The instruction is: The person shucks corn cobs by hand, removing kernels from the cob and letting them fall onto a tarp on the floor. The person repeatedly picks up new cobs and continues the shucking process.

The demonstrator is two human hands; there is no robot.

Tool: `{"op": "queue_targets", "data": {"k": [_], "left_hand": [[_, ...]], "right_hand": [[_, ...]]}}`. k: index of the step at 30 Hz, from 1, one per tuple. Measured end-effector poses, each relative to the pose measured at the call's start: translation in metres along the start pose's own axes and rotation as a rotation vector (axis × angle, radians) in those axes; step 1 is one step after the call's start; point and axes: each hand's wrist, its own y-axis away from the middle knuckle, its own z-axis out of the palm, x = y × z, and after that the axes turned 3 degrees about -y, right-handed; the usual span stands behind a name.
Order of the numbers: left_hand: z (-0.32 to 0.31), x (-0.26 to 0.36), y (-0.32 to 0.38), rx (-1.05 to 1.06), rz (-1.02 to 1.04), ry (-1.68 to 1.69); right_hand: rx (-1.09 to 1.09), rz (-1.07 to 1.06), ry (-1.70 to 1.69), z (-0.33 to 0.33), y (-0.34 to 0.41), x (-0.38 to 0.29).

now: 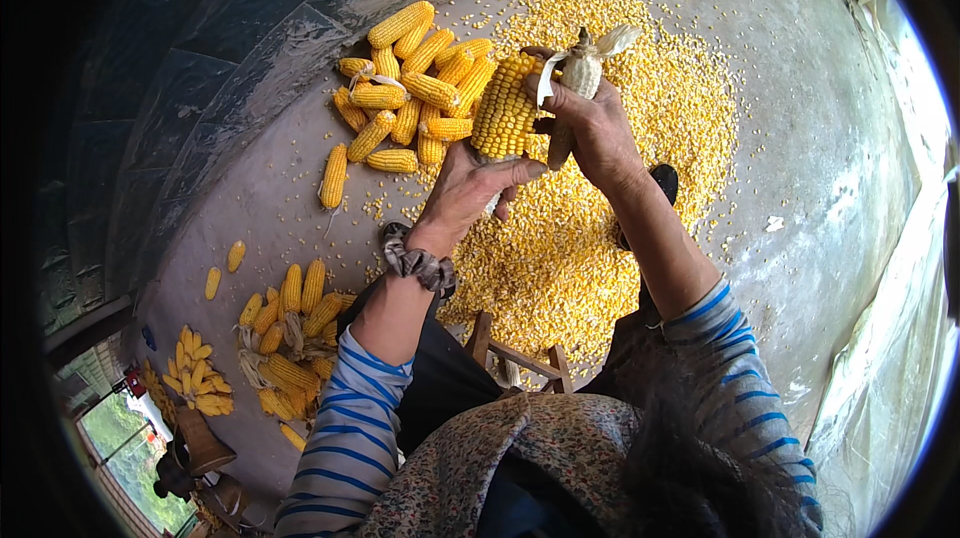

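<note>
My left hand (474, 189) grips the lower end of a partly shelled ear of corn (504, 114), tilted slightly and still covered in yellow kernels over its upper part. Its lower end shows pale, bare cob below the kernels. In my right hand (600, 129) is a bare corn cob (581, 76) with strips of dry husk at its top. The fingers of my right hand reach to the ear's upper right side, partly hidden behind it. Under both hands spreads a large heap of loose corn kernels (555, 253) on the floor.
A pile of whole corn ears (420, 91) lies at the upper left. More ears (292, 335) lie to my left, and another cluster (195, 373) farther out. A wooden frame (523, 358) stands between my legs. Plastic sheeting (877, 358) hangs along the right.
</note>
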Motion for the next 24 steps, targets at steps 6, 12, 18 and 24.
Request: {"op": "queue_targets", "data": {"k": [6, 12, 18, 24], "left_hand": [[-0.004, -0.005, -0.001, -0.036, 0.065, 0.014], [0.0, -0.03, -0.009, 0.286, 0.377, -0.602], [0.013, -0.028, 0.002, -0.106, 0.11, -0.111], [0.01, -0.008, 0.009, -0.166, -0.063, 0.148]], "right_hand": [[-0.032, 0.015, -0.155, -0.008, -0.004, 0.005], [-0.024, -0.042, -0.294, -0.004, -0.012, 0.01], [0.323, -0.01, -0.213, -0.002, -0.016, 0.016], [0.241, 0.046, -0.344, -0.009, -0.018, 0.009]]}}
